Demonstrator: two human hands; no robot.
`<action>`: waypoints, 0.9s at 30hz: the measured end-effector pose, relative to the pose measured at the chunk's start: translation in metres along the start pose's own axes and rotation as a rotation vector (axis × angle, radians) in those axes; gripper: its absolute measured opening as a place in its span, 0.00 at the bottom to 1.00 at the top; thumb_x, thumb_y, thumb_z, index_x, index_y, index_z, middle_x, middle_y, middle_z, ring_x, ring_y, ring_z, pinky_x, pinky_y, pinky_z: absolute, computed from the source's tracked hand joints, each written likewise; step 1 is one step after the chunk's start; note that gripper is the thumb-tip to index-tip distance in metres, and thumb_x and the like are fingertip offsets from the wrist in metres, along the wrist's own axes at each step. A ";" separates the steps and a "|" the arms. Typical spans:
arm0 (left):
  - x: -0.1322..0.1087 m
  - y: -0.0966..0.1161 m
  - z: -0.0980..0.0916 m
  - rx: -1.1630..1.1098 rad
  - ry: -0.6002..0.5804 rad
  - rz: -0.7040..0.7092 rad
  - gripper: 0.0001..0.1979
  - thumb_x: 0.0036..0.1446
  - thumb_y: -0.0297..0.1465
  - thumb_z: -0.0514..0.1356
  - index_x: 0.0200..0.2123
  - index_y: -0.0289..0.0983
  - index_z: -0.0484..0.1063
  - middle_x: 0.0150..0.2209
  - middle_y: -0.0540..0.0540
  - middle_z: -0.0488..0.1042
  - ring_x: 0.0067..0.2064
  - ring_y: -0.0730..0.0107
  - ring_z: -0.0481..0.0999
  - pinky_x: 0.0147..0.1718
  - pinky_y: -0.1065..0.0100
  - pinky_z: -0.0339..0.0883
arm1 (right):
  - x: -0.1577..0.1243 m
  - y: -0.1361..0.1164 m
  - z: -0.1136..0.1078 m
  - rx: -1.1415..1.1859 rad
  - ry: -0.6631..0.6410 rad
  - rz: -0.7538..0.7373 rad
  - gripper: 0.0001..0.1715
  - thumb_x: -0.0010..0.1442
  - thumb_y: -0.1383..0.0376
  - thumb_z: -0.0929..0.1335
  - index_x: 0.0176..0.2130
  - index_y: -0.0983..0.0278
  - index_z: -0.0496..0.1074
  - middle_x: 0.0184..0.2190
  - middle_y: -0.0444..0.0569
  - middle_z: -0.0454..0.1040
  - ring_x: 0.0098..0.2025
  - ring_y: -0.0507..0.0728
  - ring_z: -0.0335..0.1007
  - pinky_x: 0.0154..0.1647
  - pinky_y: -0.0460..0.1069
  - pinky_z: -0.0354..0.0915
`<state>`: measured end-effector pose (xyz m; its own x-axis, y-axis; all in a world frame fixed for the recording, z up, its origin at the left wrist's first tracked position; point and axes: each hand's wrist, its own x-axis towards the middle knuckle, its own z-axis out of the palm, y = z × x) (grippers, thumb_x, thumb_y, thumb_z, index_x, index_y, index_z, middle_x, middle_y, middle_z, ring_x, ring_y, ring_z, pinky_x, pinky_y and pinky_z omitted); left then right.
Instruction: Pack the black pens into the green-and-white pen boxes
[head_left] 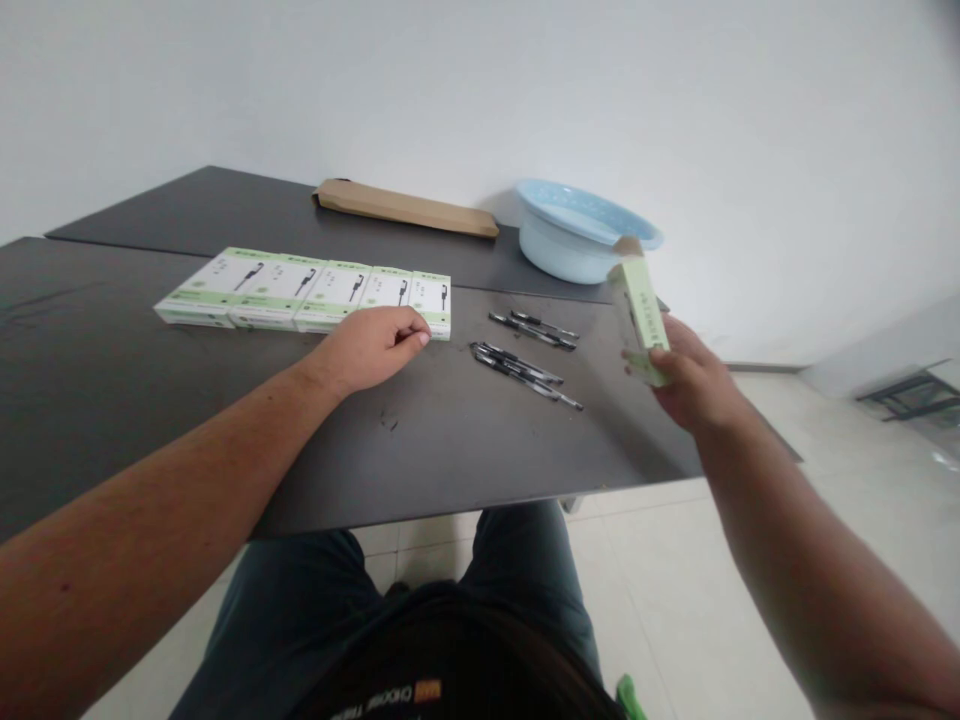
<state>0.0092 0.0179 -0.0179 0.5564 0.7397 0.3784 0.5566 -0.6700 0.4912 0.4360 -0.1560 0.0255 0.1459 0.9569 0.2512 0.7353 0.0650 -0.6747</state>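
My right hand (694, 375) holds a green and white pen box (639, 310) upright over the table's right side, its top flap apparently raised. Curled near the front of the box row, my left hand (379, 345) has its fingers closed; whatever they hold, if anything, is hidden. Several matching boxes (281, 285) lie side by side in a row at the left, printed faces up. Between my hands, black pens lie loose in two groups, a rear group (536, 328) and a front group (521, 372).
A light blue basin (562, 250) stands at the back right, behind the box in my right hand. A long brown cardboard piece (405, 208) lies along the back of the dark table (450, 460). The table's front edge is close to my legs.
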 end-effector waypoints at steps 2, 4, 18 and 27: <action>-0.001 0.005 0.004 -0.181 0.000 -0.017 0.21 0.65 0.44 0.62 0.53 0.37 0.82 0.44 0.40 0.86 0.43 0.59 0.83 0.46 0.59 0.75 | -0.015 -0.041 0.030 0.506 -0.148 0.082 0.42 0.63 0.39 0.64 0.68 0.55 0.67 0.59 0.58 0.78 0.52 0.69 0.79 0.50 0.64 0.78; -0.003 0.013 0.008 -0.395 -0.036 -0.011 0.28 0.62 0.46 0.66 0.60 0.36 0.79 0.50 0.37 0.85 0.48 0.57 0.84 0.51 0.56 0.77 | -0.024 -0.074 0.063 0.799 -0.304 0.191 0.41 0.59 0.39 0.69 0.65 0.53 0.69 0.61 0.57 0.78 0.52 0.68 0.80 0.51 0.63 0.78; 0.006 0.006 -0.006 -1.068 0.294 -0.192 0.25 0.57 0.40 0.69 0.55 0.37 0.74 0.51 0.40 0.85 0.50 0.51 0.87 0.50 0.51 0.83 | 0.010 -0.101 0.121 0.046 -0.225 -0.126 0.20 0.66 0.57 0.73 0.56 0.55 0.80 0.49 0.50 0.86 0.48 0.63 0.82 0.56 0.61 0.75; 0.003 0.010 -0.005 -0.942 0.283 -0.129 0.22 0.58 0.38 0.70 0.53 0.36 0.76 0.51 0.41 0.85 0.47 0.56 0.86 0.46 0.55 0.84 | 0.018 -0.062 0.079 -0.533 -0.222 -0.136 0.16 0.68 0.60 0.70 0.52 0.60 0.81 0.43 0.51 0.86 0.44 0.62 0.82 0.49 0.55 0.74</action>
<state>0.0135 0.0136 -0.0080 0.2902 0.8734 0.3912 -0.1835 -0.3504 0.9184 0.3406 -0.1206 0.0165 -0.0727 0.9900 0.1206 0.9770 0.0950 -0.1908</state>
